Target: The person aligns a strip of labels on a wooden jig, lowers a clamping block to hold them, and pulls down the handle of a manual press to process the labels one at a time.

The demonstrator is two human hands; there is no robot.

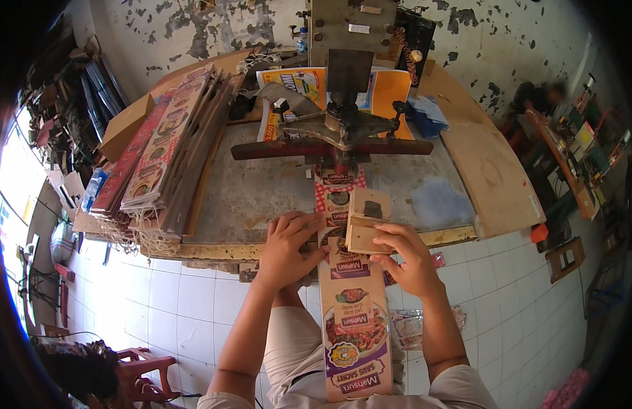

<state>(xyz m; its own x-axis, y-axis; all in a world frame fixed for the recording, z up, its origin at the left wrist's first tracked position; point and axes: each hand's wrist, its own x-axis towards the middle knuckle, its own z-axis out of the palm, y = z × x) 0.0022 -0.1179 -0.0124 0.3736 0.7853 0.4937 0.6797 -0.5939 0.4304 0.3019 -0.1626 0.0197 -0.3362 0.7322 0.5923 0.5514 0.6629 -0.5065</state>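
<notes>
A long printed cardboard strip (357, 303) with food pictures runs from under the press head (343, 129) over the table's front edge toward my lap. My left hand (288, 245) lies at the strip's left edge, fingers stretched out and thumb reaching toward the strip. On the strip's right side stands a small wooden block (368, 235) with a dark patch on its top. My right hand (404, 255) grips this block at its near right corner, with the fingers on top and the thumb lower down. The block's underside is hidden.
A stack of printed cardboard strips (169, 136) with strings lies on the left of the metal-topped table (227, 184). Coloured printed sheets (387, 95) sit behind the press. A red plastic stool (145, 375) is at lower left. Another person (537, 99) is at the far right.
</notes>
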